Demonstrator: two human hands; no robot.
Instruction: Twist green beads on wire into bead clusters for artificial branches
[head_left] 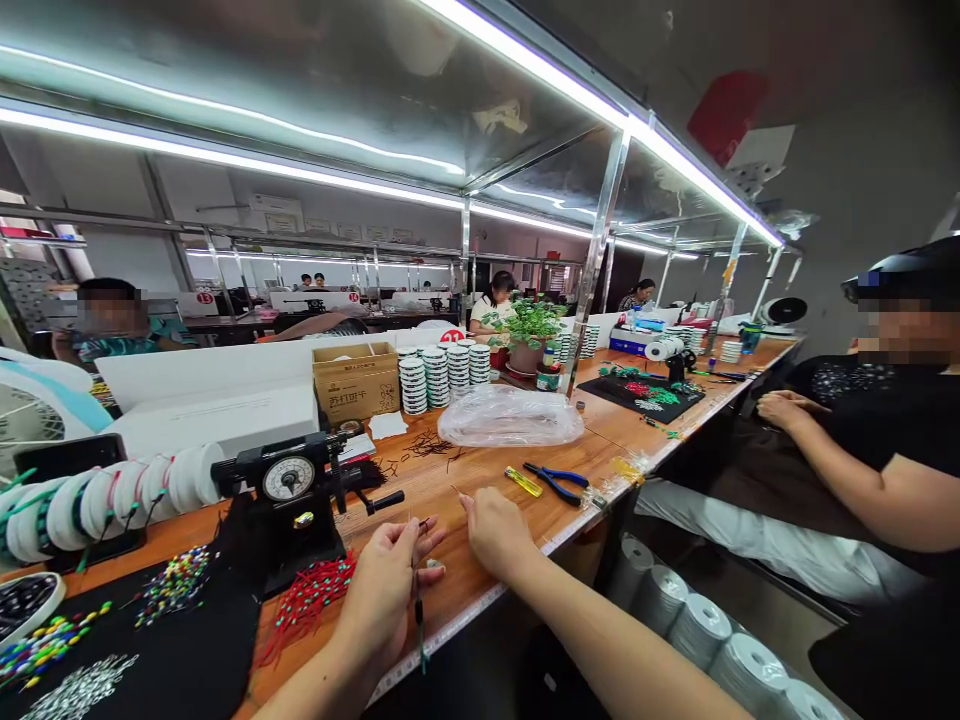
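Two bare hands are working above a wooden bench (pixel 450 590), close to its pale front edge (pixel 551 543), which is running obliquely from lower centre toward the upper right. Bare wood is lying between the hands and extending forward to a clear plastic bag (pixel 510 415). To the left, room is narrowing: a bundle of red cords (pixel 311 590) is lying just beside the left hand (pixel 382 575), and a black winding device (pixel 289 480) is standing behind it, its crank handle (pixel 386 502) projecting toward the hands. To the right, blue-handled pliers (pixel 559 482) and a yellow-handled tool (pixel 523 481) are lying near the right hand (pixel 495 530). A seated co-worker (pixel 892 430) is sitting well apart, farther right.

The dark cord (pixel 420 610) is hanging from the left hand at the bench's front edge; it is appearing slender, nearly straight and steeply inclined, its lower end (pixel 424 662) showing green. The left thumb and forefinger are pinching it with no visible gap, while the other fingers are spreading loosely. The right fingers are curling closed, a thin brownish tip (pixel 454 489) protruding from them; its identity is remaining too small to tell.
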